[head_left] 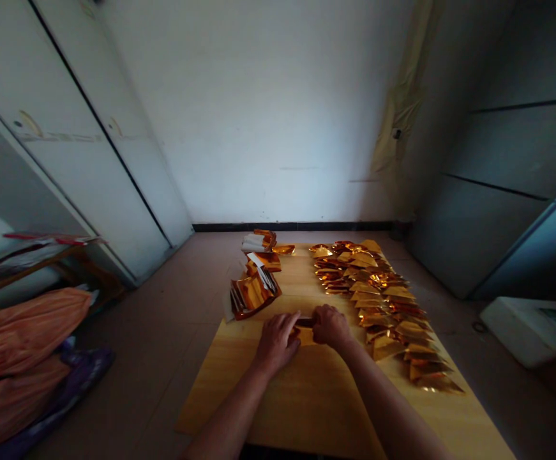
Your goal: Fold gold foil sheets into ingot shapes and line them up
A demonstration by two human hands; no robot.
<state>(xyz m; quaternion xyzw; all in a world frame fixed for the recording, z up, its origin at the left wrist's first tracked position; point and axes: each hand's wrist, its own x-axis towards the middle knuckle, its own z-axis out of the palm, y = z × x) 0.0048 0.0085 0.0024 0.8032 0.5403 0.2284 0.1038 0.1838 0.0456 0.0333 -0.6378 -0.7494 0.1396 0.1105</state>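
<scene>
Far left, orange bags and a purple bag are lying heaped on the floor, cut off by the frame edge. Above them, a low wooden stand is holding papers, hard to make out in the dim light. White cabinet doors are rising behind it.

A wooden board is lying on the floor, its near edge cut off at the bottom of the frame. On its far left, a loose pile of gold foil sheets with white paper slips is sitting well up-board from the hands; its lower layers are hidden.

Left hand and right hand are meeting near the board's middle, both curled and half closed, knuckles up, over a small gold foil piece. Most of the piece is hidden by the fingers, so exact shape is unclear, and can't tell if they're pinching or just pressing it. Forearms are running in from the bottom edge.

Just right of the right hand, rows of folded gold foil triangles are stretching up the board, nearly reaching its right edge. Far right, a white box is sitting on the floor, partly cut off by the frame.
</scene>
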